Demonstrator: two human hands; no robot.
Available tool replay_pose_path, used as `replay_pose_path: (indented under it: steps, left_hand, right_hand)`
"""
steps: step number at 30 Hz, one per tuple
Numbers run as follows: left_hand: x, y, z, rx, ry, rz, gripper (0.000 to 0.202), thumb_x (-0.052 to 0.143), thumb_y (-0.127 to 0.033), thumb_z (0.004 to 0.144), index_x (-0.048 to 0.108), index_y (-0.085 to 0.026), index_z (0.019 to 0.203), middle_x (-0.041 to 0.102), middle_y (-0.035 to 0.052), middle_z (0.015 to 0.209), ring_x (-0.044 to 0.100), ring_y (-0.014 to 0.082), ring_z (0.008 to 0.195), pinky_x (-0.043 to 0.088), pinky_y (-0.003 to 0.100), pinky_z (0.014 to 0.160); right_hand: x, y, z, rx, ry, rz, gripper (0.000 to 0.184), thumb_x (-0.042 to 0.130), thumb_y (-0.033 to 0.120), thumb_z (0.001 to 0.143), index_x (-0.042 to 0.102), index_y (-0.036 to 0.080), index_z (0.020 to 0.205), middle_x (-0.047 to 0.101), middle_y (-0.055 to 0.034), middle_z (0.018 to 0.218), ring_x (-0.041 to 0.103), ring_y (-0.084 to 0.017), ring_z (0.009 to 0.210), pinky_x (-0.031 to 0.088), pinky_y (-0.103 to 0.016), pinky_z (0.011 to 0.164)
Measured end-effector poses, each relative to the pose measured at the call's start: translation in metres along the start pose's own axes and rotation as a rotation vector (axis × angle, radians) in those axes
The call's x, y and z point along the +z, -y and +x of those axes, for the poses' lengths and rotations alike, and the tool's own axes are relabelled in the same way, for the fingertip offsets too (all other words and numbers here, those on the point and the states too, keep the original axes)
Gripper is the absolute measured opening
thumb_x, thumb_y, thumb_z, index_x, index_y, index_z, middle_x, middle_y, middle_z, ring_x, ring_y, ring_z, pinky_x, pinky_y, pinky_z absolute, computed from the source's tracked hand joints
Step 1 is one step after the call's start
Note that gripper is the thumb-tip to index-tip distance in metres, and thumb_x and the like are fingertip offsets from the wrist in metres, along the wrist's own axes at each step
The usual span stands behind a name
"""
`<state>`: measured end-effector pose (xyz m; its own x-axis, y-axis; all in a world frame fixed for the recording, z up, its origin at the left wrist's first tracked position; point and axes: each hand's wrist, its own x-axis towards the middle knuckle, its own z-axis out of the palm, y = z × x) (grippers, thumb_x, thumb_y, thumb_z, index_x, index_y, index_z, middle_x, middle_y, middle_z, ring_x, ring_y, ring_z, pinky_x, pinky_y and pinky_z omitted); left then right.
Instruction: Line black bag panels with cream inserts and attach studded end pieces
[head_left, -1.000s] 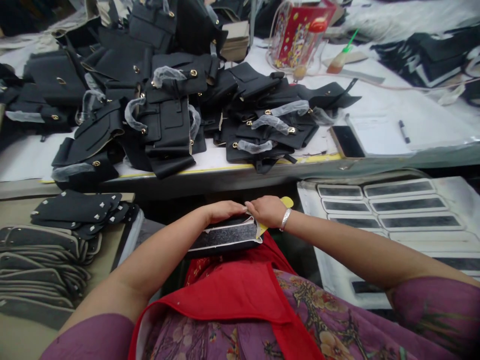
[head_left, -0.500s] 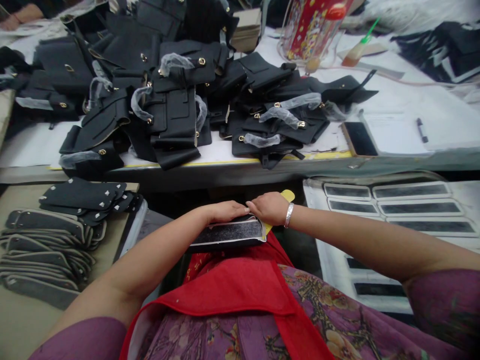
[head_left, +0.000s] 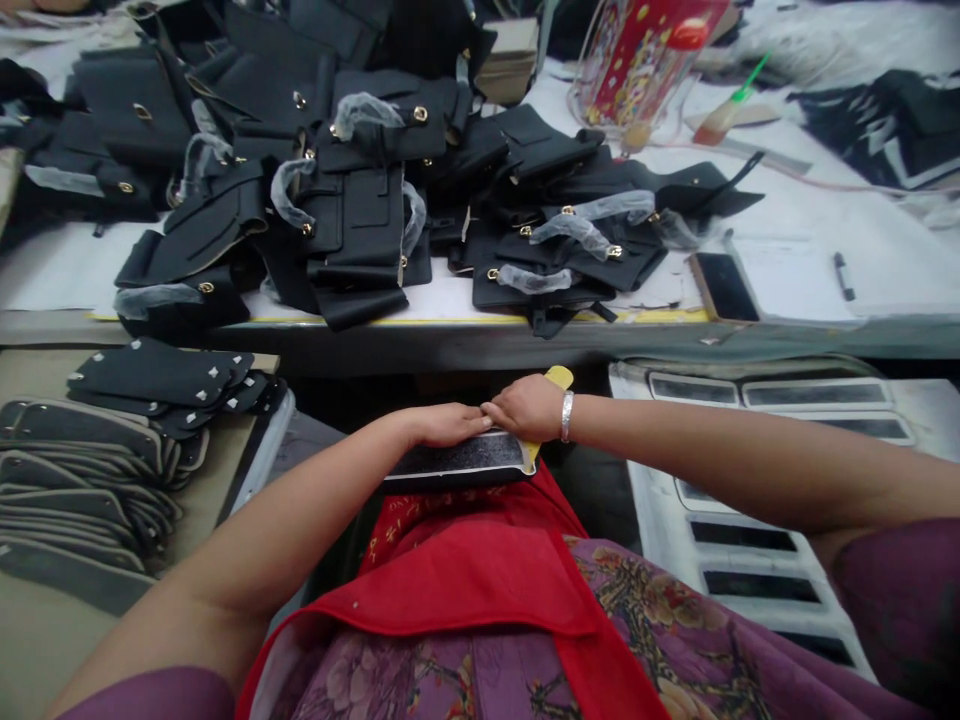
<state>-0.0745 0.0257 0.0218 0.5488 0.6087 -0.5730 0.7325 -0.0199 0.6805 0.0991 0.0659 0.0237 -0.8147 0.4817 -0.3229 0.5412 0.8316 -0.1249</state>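
A flat black bag panel [head_left: 457,458] with a pale border lies across my lap. My left hand [head_left: 446,425] rests along its far edge, fingers together and pressed onto it; the thumb is hidden. At the panel's right end, my right hand [head_left: 525,408] is closed round a flat yellow tool [head_left: 559,377], whose rounded end sticks out above the hand. More yellow shows below the hand, by the panel's corner. My right thumb touches or nearly touches my left fingertips.
Black bags [head_left: 360,215] with plastic-wrapped handles crowd the table ahead. Stacked black pieces [head_left: 82,480] lie on a board at left. At right, a white board [head_left: 660,560] bears several black strips. A phone [head_left: 724,285], a marker [head_left: 844,275] and a glue bottle [head_left: 716,120] are on the table.
My right hand has shifted slightly left along the panel's edge with the yellow tool. My left hand keeps nearly the same place. The head view has turned a little.
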Motion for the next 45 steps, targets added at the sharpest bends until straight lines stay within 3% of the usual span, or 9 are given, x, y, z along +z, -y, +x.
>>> replay_pose_path:
  steps: [7,13,17,21,26,29,34,41,45]
  left_hand:
    - [-0.003,0.011,-0.021,-0.051,0.003,0.190,0.054,0.026,-0.050,0.089,0.057,-0.014,0.113,0.060,0.0112,0.118,0.056,0.0228,0.103,0.039,0.028,0.090]
    - [0.001,0.005,-0.052,-0.149,-0.054,0.299,0.073,0.051,-0.054,0.074,0.039,-0.012,0.133,0.049,0.0160,0.132,0.051,0.0279,0.114,0.038,0.031,0.094]
    - [0.019,-0.006,-0.063,-0.093,-0.210,0.422,0.101,0.064,-0.065,0.057,0.029,-0.016,0.138,0.041,0.0156,0.139,0.044,0.0317,0.121,0.034,0.036,0.098]
    - [0.045,-0.027,-0.039,-0.085,-0.349,0.521,0.112,0.062,-0.073,0.052,0.026,-0.012,0.139,0.033,0.0204,0.143,0.036,0.0360,0.127,0.028,0.041,0.102]
    - [0.070,-0.052,-0.002,-0.076,-0.531,0.559,0.098,0.060,-0.073,0.054,0.040,-0.010,0.126,0.051,0.0206,0.122,0.048,0.0359,0.110,0.034,0.043,0.094]
    - [0.081,-0.053,0.003,-0.078,-0.648,0.605,0.082,0.062,-0.063,0.061,0.044,-0.010,0.121,0.055,0.0175,0.112,0.050,0.0329,0.103,0.035,0.042,0.090]
    - [0.098,-0.044,-0.002,-0.006,-0.789,0.681,0.079,0.056,-0.053,0.071,0.035,-0.005,0.131,0.049,0.0191,0.120,0.044,0.0317,0.108,0.028,0.041,0.095]
    - [0.101,-0.040,-0.002,0.031,-0.807,0.711,0.082,0.051,-0.040,0.077,0.014,-0.008,0.143,0.044,0.0201,0.125,0.042,0.0313,0.111,0.025,0.042,0.097]
    - [0.103,-0.037,-0.002,0.050,-0.837,0.744,0.080,0.054,-0.034,0.076,0.017,-0.010,0.143,0.045,0.0198,0.124,0.043,0.0310,0.111,0.027,0.043,0.096]
  right_hand:
    - [-0.006,0.008,0.024,-0.161,-0.015,-0.029,0.057,0.019,0.043,0.094,0.069,0.016,0.087,0.070,-0.0107,0.090,0.063,-0.019,0.080,0.036,-0.028,0.065]
    - [-0.021,0.019,0.035,-0.231,-0.033,-0.093,0.057,0.020,0.047,0.094,0.069,0.017,0.089,0.070,-0.0097,0.093,0.063,-0.020,0.084,0.038,-0.028,0.067]
    - [-0.030,0.001,0.008,-0.034,-0.107,-0.100,0.059,0.020,0.049,0.094,0.069,0.015,0.089,0.069,-0.0124,0.097,0.063,-0.023,0.090,0.040,-0.030,0.071]
    - [-0.016,-0.017,-0.048,0.319,-0.152,-0.070,0.061,0.015,0.046,0.094,0.068,0.016,0.093,0.069,-0.0134,0.098,0.063,-0.023,0.092,0.041,-0.032,0.075]
    - [0.022,0.008,-0.093,0.523,-0.192,-0.016,0.058,0.015,0.042,0.095,0.067,0.015,0.091,0.070,-0.0123,0.090,0.065,-0.024,0.085,0.042,-0.032,0.071]
    - [0.041,0.030,-0.094,0.607,-0.243,0.050,0.057,0.015,0.039,0.096,0.066,0.015,0.090,0.070,-0.0118,0.087,0.065,-0.022,0.083,0.042,-0.029,0.068]
    - [0.057,0.051,-0.086,0.692,-0.291,0.082,0.058,0.010,0.034,0.097,0.064,0.013,0.091,0.069,-0.0116,0.088,0.066,-0.022,0.080,0.043,-0.028,0.064]
    - [0.060,0.065,-0.080,0.778,-0.345,0.128,0.056,0.010,0.035,0.097,0.062,0.014,0.095,0.068,-0.0128,0.090,0.065,-0.022,0.080,0.043,-0.029,0.065]
    - [0.060,0.065,-0.077,0.803,-0.407,0.275,0.052,0.017,0.037,0.096,0.063,0.012,0.091,0.067,-0.0155,0.091,0.064,-0.023,0.083,0.041,-0.029,0.069]
